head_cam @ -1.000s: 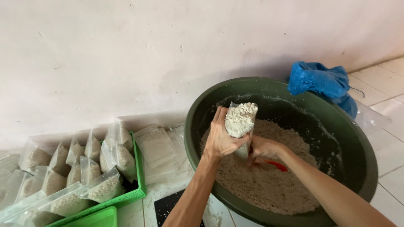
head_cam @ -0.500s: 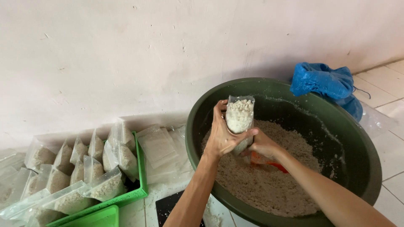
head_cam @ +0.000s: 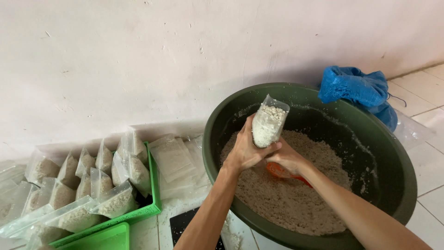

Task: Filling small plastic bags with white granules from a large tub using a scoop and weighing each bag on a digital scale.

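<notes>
Two hands over the dark green basin (head_cam: 397,153). Left hand (head_cam: 245,150) wrapped snugly around a clear plastic bag (head_cam: 268,122) of pale grain, fingers closed on its lower half. Bag upright, long axis near vertical, open mouth up and tilted slightly right (nearly full). Right hand (head_cam: 287,159) closed on an orange scoop (head_cam: 280,171), touching the grain heap (head_cam: 286,194) just below the bag.
</notes>
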